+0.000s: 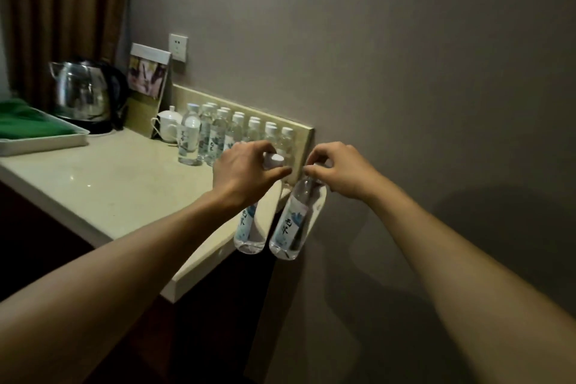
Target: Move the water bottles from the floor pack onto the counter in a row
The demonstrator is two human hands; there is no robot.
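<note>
Two bottles, left [247, 229] and right [293, 221], dangle by their caps from pinched hands [246, 170] [338, 170] past the bench [103, 184] edge (either grip could slip).

Dark brush-style characters on the bottle labels

The bottle in the left hand [246, 221] and the bottle in the right hand [293, 221] each carry two dark characters on a white and blue label — too blurred to read; the bottles on the counter [199, 134] bear similar marks, also illegible; the leaning card [146, 75] shows no readable text.
</note>
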